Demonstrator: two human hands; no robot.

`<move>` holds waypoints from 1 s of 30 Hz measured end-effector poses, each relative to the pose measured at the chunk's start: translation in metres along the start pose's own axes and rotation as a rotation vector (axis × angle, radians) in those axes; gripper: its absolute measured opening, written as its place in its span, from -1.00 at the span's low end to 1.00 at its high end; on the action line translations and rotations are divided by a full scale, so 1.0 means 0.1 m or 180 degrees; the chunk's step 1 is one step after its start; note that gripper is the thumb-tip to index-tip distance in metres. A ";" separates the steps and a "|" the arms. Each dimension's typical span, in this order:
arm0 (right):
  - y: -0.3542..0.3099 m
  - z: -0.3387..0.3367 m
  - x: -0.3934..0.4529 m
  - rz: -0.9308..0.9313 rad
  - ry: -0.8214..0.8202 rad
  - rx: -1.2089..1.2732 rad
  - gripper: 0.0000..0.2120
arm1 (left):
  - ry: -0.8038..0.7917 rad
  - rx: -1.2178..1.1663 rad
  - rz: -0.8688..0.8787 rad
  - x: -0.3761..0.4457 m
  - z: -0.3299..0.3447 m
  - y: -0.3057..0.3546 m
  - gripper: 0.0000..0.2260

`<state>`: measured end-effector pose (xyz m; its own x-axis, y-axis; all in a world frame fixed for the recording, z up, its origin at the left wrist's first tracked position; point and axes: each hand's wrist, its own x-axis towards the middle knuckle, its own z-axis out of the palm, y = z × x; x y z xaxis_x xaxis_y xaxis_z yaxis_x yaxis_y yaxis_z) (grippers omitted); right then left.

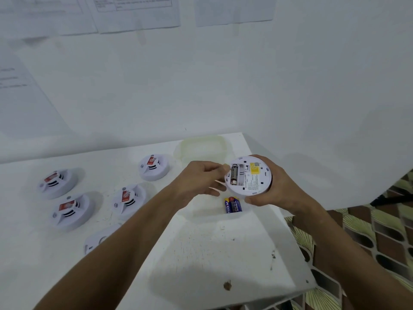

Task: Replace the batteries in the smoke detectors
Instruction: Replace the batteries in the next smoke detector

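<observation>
Held detector (249,179): turned underside up, lifted above the right end of the white table (201,253), over the translucent container (202,148).
Right hand (266,186): wrapped round the detector's far and right rim, thumb on the near edge, fingers curled behind; a firm hold.
Left hand (196,180): fingertips pressed against the detector's left edge at the open battery bay, thumb and forefinger closing toward the installed battery (234,174); a true pinch on it cannot be told from this angle.
Battery axis: running near-to-far across the bay, along the detector's left side, metal cap at the near end.
Empty slot: just to the right of that battery, spring coil visible, parallel to it.
Bearing from grip: battery directly ahead of the left fingertips, so nearer the left hand; right hand only steadying.
Spare batteries (232,204): two blue ones lying side by side in the container, just below the held detector, near both hands.
Other detectors: four face up on the left of the table, e.g. (153,166), a fifth partly hidden behind the left forearm.
Likely step: seating or prising out the single battery, judged from the half-filled bay.
</observation>
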<state>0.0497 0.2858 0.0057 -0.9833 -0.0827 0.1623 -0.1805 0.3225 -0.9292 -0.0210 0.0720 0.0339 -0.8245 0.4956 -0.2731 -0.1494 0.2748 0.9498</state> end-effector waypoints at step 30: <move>0.24 -0.18 -0.39 0.0325 0.0212 0.0029 -0.18 | 0.0096 0.2203 0.0391 0.35 0.30 -0.38 -0.79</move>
<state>0.0833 0.3134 -0.0173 -0.9960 0.0132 0.0881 -0.0794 0.3174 -0.9450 -0.0279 0.1036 -0.0165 -0.8294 0.5363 -0.1561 0.3192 0.6844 0.6555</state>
